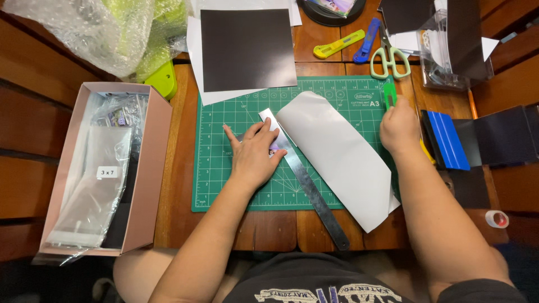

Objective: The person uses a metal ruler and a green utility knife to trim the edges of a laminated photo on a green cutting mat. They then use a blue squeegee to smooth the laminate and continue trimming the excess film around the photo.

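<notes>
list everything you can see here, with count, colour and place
rubber cutting mat: 1, green, desk centre
steel ruler: 1, silver, diagonal on mat
curled paper sheet: 1, white, over ruler
square card: 1, black, above mat
cardboard box of clear sleeves: 1, pink, left
scissors: 1, pale green, top right
utility knives: 2, yellow and blue, top
squeegee: 1, blue, right
left hand: pressing ruler
right hand: gripping green tool

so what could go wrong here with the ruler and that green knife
The left hand presses on the metal ruler with fingers spread close to its edge, so a blade running along it could catch a fingertip. The ruler lies diagonally, its lower end past the green cutting mat, so a long cut might score the wooden table. The right hand grips the green knife beside the loose white sheet, which could shift.
</notes>
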